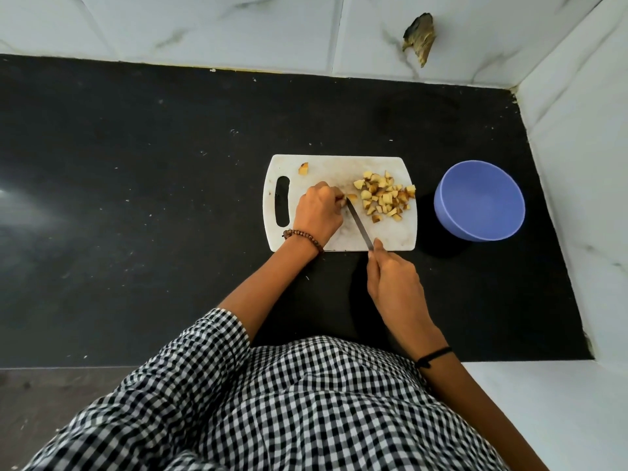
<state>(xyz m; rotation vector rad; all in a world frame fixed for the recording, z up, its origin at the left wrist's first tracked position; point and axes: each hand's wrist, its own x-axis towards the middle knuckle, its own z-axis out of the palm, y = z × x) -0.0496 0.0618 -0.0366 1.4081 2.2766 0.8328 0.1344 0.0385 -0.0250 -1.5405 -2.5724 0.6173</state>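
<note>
A white cutting board (390, 237) lies on the black counter. My left hand (319, 210) rests on the board with fingers curled, pinching a small potato piece (352, 197). My right hand (394, 278) grips the handle of a knife (359, 225), forefinger laid along the blade's back; the blade's tip meets that piece. A pile of several diced potato chunks (385, 198) with brown skin sits on the board's right half. One lone chunk (303, 168) lies near the board's far left corner.
A blue bowl (479, 200), holding nothing, stands right of the board. Black counter (136, 198) stretches far to the left. White marble-tiled walls close off the back and right side; a chipped hole (419, 37) marks the back wall.
</note>
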